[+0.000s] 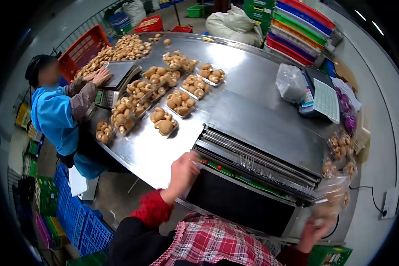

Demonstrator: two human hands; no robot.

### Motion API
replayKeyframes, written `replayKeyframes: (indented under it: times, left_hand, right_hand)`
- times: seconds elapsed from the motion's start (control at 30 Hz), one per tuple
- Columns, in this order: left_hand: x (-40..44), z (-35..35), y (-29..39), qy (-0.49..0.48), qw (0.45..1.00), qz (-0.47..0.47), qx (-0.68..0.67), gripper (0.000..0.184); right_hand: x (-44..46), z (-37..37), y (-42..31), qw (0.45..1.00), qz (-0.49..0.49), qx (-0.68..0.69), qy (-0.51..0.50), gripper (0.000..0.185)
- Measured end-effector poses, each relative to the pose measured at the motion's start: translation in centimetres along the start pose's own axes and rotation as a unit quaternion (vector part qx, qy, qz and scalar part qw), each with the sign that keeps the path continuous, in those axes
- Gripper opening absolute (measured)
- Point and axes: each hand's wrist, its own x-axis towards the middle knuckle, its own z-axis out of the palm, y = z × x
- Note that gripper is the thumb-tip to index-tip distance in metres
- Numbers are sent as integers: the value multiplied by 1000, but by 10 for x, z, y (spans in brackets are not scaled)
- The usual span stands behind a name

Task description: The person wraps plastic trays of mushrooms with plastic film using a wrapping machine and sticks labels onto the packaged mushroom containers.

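Note:
My left hand (184, 172) is raised over the left end of the film-wrapping machine (252, 168), beside its red buttons. Its fingers look bent but are smeared by motion, and I see nothing in them. At the lower right, my right hand (314, 231) grips the near end of a film-wrapped pack of mushrooms (331, 198), which is blurred. Trays of brown mushrooms stand to the left of the machine; the closest tray (164, 122) is apart from my left hand. More wrapped mushroom packs (339, 146) lie beyond my right hand.
A co-worker (57, 111) rests both hands on a scale (117, 75) at the left, beside loose mushrooms (124, 48) and a red crate (82, 51). A label printer (317, 95), plastic bag (291, 82) and stacked coloured trays (297, 33) stand along the right side.

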Motion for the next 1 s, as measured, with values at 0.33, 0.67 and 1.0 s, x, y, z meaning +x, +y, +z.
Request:
replayKeyframes:
  times: [0.33, 0.67, 1.0]
  left_hand:
    - [184, -128, -131, 327, 930, -79, -147, 33]
    - [114, -166, -7, 201, 979, 26, 15, 20]
    - [169, 65, 95, -288, 919, 61, 261, 22]
  right_hand:
    - [65, 23, 4, 989, 40, -143, 19, 42]
    - [59, 61, 4, 962, 9, -271, -22, 24]
    - [110, 186, 60, 883, 32, -382, -270, 41]
